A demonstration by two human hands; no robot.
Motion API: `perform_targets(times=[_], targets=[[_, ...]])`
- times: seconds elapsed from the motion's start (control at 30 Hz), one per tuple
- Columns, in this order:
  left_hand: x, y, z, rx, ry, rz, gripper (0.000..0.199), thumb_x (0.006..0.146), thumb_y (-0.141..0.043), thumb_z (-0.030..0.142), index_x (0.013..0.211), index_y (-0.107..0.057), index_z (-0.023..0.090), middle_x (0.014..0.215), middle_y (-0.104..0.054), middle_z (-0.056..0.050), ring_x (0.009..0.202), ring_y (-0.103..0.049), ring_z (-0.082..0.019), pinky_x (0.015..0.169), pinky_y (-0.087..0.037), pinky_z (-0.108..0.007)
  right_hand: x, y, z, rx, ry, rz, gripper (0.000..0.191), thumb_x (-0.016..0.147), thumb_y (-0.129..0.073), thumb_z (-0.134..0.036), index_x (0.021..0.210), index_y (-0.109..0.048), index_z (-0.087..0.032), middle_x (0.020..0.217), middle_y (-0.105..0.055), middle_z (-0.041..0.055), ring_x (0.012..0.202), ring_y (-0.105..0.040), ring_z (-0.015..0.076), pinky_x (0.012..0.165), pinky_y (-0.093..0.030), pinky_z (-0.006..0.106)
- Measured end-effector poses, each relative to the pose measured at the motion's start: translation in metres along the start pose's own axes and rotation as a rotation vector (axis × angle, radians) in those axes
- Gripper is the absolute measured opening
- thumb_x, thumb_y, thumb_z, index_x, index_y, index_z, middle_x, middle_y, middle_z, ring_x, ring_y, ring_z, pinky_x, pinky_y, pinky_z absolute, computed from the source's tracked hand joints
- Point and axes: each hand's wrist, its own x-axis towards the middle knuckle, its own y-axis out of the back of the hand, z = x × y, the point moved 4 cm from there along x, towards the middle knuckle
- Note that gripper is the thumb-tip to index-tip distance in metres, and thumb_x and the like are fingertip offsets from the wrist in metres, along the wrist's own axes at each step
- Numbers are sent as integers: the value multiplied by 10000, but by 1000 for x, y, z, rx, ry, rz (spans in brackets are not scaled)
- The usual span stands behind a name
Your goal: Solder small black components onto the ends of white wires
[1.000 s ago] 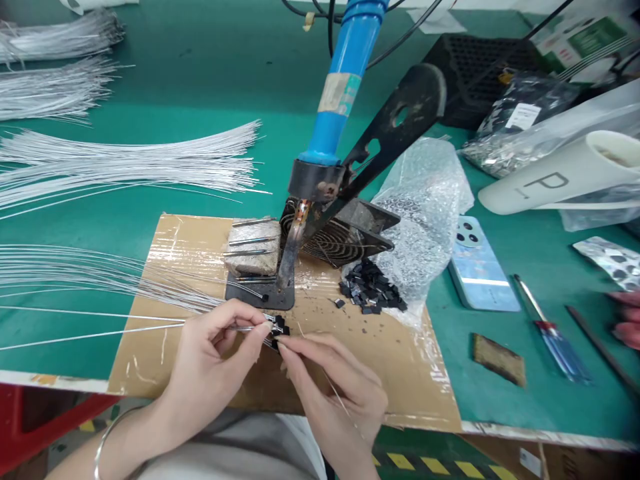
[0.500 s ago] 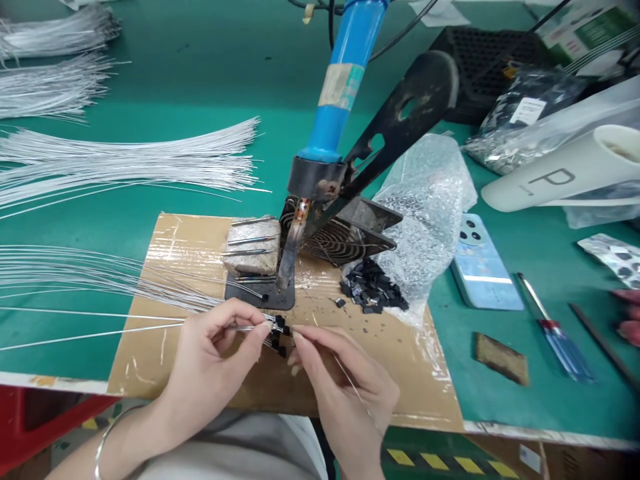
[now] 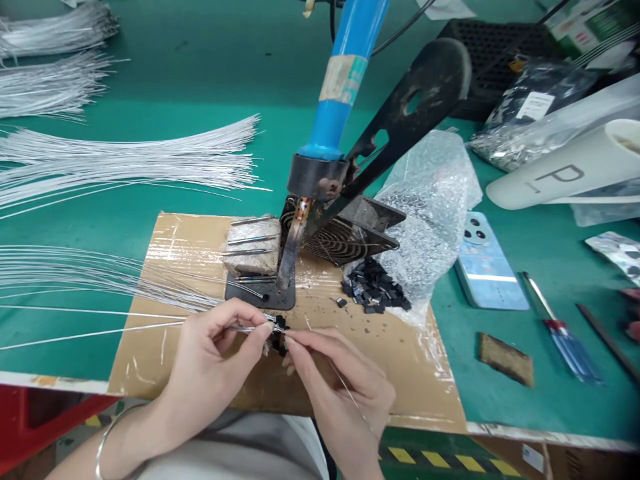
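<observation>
My left hand (image 3: 215,353) is closed, with thumb and index finger pinching a thin silvery wire (image 3: 150,325) close to its right end. Small black pieces (image 3: 278,340) cluster at the wire ends, just beyond those fingertips. Touching that spot from the right, my right hand (image 3: 340,387) pinches with thumb and index finger; what lies between these fingertips is too small to make out. Another thin wire (image 3: 347,392) runs through the fingers of my right hand. More silvery wires (image 3: 100,267) stretch left from beside my left hand.
A blue-handled soldering iron (image 3: 333,127) rests tip down in its black stand (image 3: 400,113), close above my hands. Loose black pieces (image 3: 375,287) lie on bubble wrap (image 3: 425,193). Wire bundles (image 3: 200,157), a phone (image 3: 487,267), a screwdriver (image 3: 563,333) and a cup (image 3: 560,170) surround the cardboard (image 3: 180,247).
My right hand has shifted slightly left, and its fingertips now meet the black pieces near my left fingertips. My left hand holds its place.
</observation>
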Motion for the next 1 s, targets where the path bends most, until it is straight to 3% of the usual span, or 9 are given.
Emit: perform_targets(times=[0.27,0.4,0.63,0.8,1.0], targets=[[1,-1,6,-108,2,-59,117,919,-696,219,811,-742,213,871,-800,-30,737,-715,-148,604,-521,-214,3,-4,6,138,-181,74,110,879,-788,-155,846,-837,-247,599,-680,-36,449,-602,84,429,-501,156],[1,-2,7,-151,7,-107,138,924,-690,188,795,-737,209,881,-798,-30,783,-738,-153,654,-544,-212,1,-10,11,241,-263,102,66,891,-805,-219,836,-838,-236,574,-698,-30,416,-633,95,429,-550,156],[2,-2,8,-148,2,-111,141,917,-685,164,793,-733,210,860,-784,-17,786,-736,-143,667,-542,-195,0,-13,11,228,-243,61,59,896,-798,-220,860,-844,-230,646,-772,-2,410,-668,112,409,-572,166],[4,-4,7,-148,8,-106,143,917,-685,157,800,-737,218,868,-781,-2,801,-735,-127,691,-541,-174,-2,-14,8,232,-363,98,67,883,-796,-215,835,-841,-222,645,-767,1,433,-668,112,438,-586,180],[3,-3,8,-156,12,-119,146,920,-686,145,808,-740,221,886,-790,-6,839,-748,-137,724,-554,-185,-2,-15,7,254,-365,112,68,873,-802,-190,831,-840,-229,609,-746,-17,430,-658,99,446,-577,165]])
